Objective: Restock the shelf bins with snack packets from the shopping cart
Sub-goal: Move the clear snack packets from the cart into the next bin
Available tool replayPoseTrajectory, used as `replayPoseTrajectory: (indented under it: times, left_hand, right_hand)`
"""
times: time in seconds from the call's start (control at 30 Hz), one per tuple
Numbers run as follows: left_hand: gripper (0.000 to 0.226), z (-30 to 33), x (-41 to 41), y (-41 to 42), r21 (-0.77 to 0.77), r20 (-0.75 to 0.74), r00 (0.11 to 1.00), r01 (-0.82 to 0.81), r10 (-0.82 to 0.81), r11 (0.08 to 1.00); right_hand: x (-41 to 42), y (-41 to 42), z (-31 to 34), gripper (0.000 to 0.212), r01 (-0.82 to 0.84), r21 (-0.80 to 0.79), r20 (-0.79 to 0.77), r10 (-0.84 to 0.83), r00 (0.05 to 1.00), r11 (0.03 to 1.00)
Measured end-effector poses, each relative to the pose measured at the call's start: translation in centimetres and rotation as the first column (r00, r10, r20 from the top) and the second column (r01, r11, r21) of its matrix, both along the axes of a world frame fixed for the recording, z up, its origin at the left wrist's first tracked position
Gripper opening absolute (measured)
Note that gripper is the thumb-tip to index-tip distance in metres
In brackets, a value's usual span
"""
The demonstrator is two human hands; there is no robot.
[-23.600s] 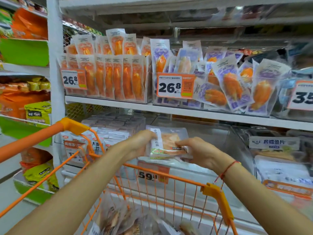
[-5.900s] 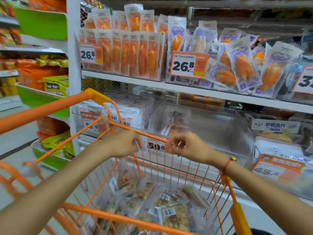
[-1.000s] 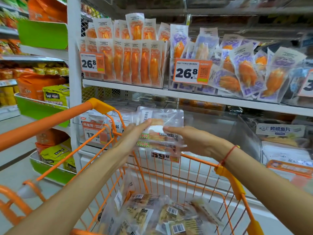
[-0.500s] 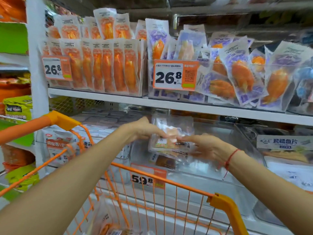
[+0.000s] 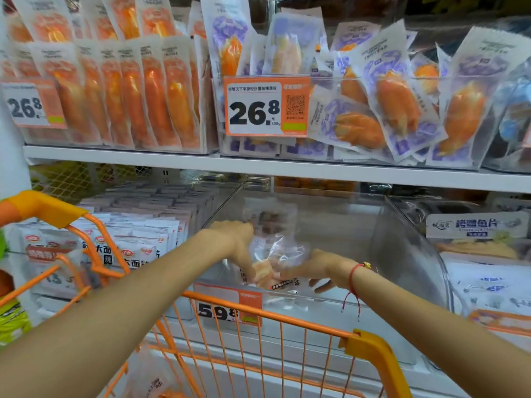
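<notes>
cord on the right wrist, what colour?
Red, with a small gold bead, on the right wrist cord. Shows in the head view, the only one.
</notes>
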State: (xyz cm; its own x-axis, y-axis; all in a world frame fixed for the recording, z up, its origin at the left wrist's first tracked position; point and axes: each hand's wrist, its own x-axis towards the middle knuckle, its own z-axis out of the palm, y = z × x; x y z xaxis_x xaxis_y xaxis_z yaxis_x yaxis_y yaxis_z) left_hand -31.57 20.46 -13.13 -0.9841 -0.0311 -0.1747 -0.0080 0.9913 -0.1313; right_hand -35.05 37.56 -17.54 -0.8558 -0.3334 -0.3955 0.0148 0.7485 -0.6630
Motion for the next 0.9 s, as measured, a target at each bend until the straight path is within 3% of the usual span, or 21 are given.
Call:
replayPoseTrajectory:
  times: [0.2, 0.3, 0.37, 0.43, 0.5, 0.53, 0.6, 0.63, 0.7, 0.77, 0.87, 0.9]
  left_hand:
    - [0.109, -1.1, -0.9, 0.1, -0.073, 0.119, 0.993, 0.01, -0.001, 0.997]
    - [0.103, -0.9, -1.8, 0.0, -0.109, 0.137, 0.991, 0.003, 0.012, 0.994]
    - [0.099, -0.9, -2.1, 0.1, -0.153, 0.048, 0.999, -0.006, 0.013, 0.988]
    - [0.094, -1.1, -2.1, 0.0, -0.28, -0.144, 0.989, -0.002, -0.04, 0.96]
    - [0.082, -1.5, -2.2, -0.4, -0.403, -0.311, 0.939, 0.009, -0.146, 0.915]
    - [0.075, -1.8, -2.3, -0.6, -0.425, -0.348, 0.921, 0.011, -0.174, 0.905]
    - [0.072, -2.2, -2.7, -0.9, -0.423, -0.36, 0.915, 0.012, -0.18, 0.906]
    - [0.077, -2.4, -2.9, -0.9, -0.406, -0.351, 0.919, 0.022, -0.178, 0.914]
    - [0.09, -3.0, -3.3, -0.9, -0.342, -0.321, 0.932, 0.051, -0.168, 0.938]
    - [0.097, -3.4, -3.5, -0.9, -0.264, -0.275, 0.951, 0.064, -0.139, 0.962]
    - [0.102, -3.6, -3.9, -1.2, -0.217, -0.198, 0.973, 0.076, -0.12, 0.973]
    - [0.103, -3.6, -4.0, -1.3, -0.227, -0.177, 0.976, 0.084, -0.126, 0.97]
  right_hand:
    - [-0.9, -1.4, -0.1, 0.055, 0.012, 0.088, 0.071, -0.018, 0.997, 0.996]
    - [-1.6, -1.8, -0.2, 0.054, 0.03, 0.046, 0.097, -0.034, 0.995, 0.998]
    - [-2.8, -2.1, -0.9, 0.054, 0.047, -0.01, 0.04, -0.047, 0.998, 0.999]
    - [-3.9, -2.7, -1.6, 0.054, 0.067, -0.077, -0.121, -0.076, 0.99, 0.995]
    - [-4.9, -3.3, -2.3, 0.056, 0.113, 0.02, -0.334, -0.1, 0.937, 0.993]
    - [-5.0, -3.5, -2.4, 0.068, 0.154, 0.075, -0.384, -0.113, 0.916, 0.985]
    - [-4.8, -3.9, -2.2, 0.084, 0.18, 0.092, -0.331, -0.141, 0.933, 0.979]
    - [-4.9, -4.0, -2.0, 0.08, 0.148, 0.061, -0.245, -0.129, 0.961, 0.987]
    - [-5.3, -4.2, -1.9, 0.061, 0.129, -0.044, -0.084, -0.132, 0.988, 0.991]
    - [-5.7, -4.3, -2.0, 0.047, 0.129, -0.119, -0.02, -0.132, 0.991, 0.984]
    - [-4.7, -4.7, -1.4, 0.006, 0.093, -0.176, 0.125, -0.071, 0.99, 0.98]
    - [-4.4, -4.5, -1.2, 0.008, 0.072, -0.219, 0.159, -0.037, 0.987, 0.973]
